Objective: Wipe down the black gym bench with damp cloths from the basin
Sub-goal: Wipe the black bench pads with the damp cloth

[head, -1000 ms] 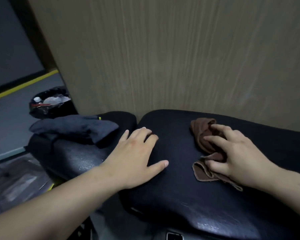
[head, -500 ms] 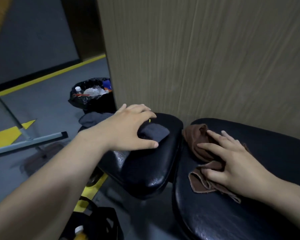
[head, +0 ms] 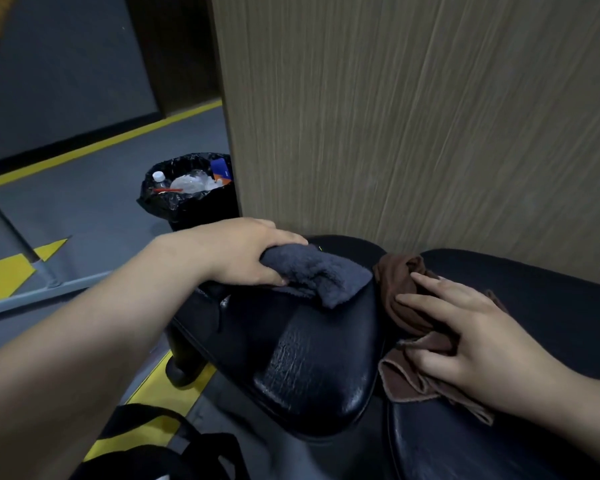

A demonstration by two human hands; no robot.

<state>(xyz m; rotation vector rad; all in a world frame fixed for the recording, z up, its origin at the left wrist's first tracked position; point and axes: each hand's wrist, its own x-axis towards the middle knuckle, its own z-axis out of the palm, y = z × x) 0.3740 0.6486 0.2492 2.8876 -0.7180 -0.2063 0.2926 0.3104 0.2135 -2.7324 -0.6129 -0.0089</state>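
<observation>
The black gym bench has a small seat pad (head: 302, 358) on the left and a long back pad (head: 534, 306) on the right, with a gap between them. My left hand (head: 243, 251) grips a bunched dark grey cloth (head: 319, 275) on the far end of the seat pad. My right hand (head: 471, 341) lies flat, fingers spread, pressing a crumpled brown cloth (head: 399, 289) onto the near-left end of the back pad. No basin is in view.
A wood-grain wall panel (head: 413, 116) rises right behind the bench. A black-bagged trash bin (head: 187, 188) with bottles stands on the grey floor to the left. A grey metal bar (head: 32, 292) crosses the floor at left. A black bag (head: 160, 448) lies below my left arm.
My left hand left the back pad, reached to the seat pad and closed on the grey cloth. The view swung left. My right hand stayed on the brown cloth.
</observation>
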